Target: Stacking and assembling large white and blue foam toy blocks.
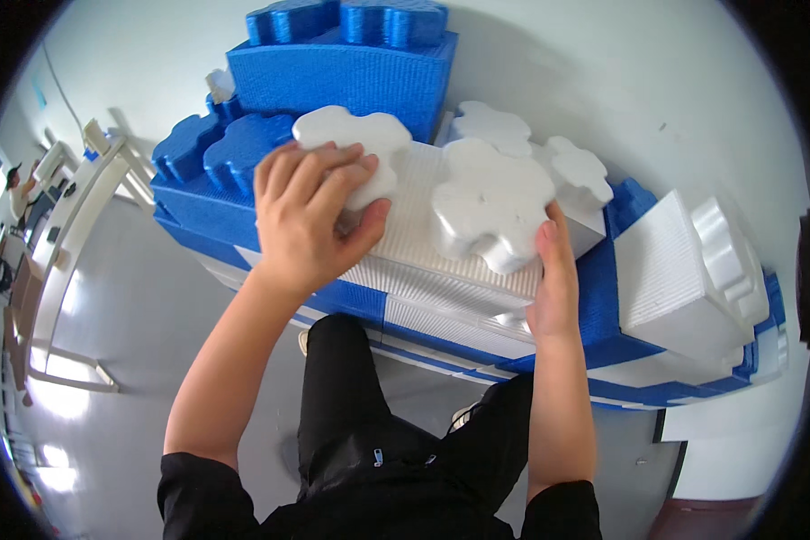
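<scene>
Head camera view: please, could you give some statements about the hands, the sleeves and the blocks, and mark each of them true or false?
1. The left hand and the right hand are both bare. True.
2. A blue block stands beyond the white block. True.
3. The right hand touches that blue block. False: it is at the right end of the white block.
4. The left hand is on a white knob. True.
5. The sleeves are white. False: they are black.

White block (416, 202) — plastic-looking, finely ribbed faces, knob (495, 198) smooth and glossy; blue block (342, 85) same ribbed look, slight sheen; wall (621, 81) smooth and matt, floor (166, 315) smooth and shiny, trousers (342, 387) matt cloth — zip pull (378, 457) looks like metal.
</scene>
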A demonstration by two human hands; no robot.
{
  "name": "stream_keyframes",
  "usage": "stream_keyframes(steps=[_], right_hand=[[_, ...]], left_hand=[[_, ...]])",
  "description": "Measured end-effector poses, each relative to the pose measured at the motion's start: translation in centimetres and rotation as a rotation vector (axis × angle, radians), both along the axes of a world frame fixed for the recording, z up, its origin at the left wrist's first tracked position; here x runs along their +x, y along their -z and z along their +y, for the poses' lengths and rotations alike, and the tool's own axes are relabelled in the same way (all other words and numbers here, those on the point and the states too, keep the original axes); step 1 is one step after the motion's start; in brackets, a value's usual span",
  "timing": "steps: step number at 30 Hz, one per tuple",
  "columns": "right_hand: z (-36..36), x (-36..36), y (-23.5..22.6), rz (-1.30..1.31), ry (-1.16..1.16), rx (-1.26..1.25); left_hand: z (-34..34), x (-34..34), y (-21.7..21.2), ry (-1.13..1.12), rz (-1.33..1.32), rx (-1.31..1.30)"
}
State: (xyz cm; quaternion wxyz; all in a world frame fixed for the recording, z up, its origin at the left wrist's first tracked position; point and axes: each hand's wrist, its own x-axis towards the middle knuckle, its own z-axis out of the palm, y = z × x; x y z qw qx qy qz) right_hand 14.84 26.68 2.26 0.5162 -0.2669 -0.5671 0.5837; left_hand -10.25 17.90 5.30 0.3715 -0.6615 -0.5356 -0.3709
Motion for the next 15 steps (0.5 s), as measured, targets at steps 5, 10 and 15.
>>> stream_keyframes(steps=[5, 10, 15], right_hand=[[2.1, 3.6, 2.0, -0.181, 0.042, 0.025], [0.8, 5.8, 8.1, -1.243, 0.305, 0.735], [-1.1, 6.1, 9.2, -1.399, 0.308, 0.843]], left_hand=[[-1.1, 0.6, -2.2, -0.304, -0.211, -0.367], [-2.3, 0.0, -3.1, -0.198, -0.188, -0.263], [-5.5, -1.3, -6.9, -0.086, -0.278, 0.089]])
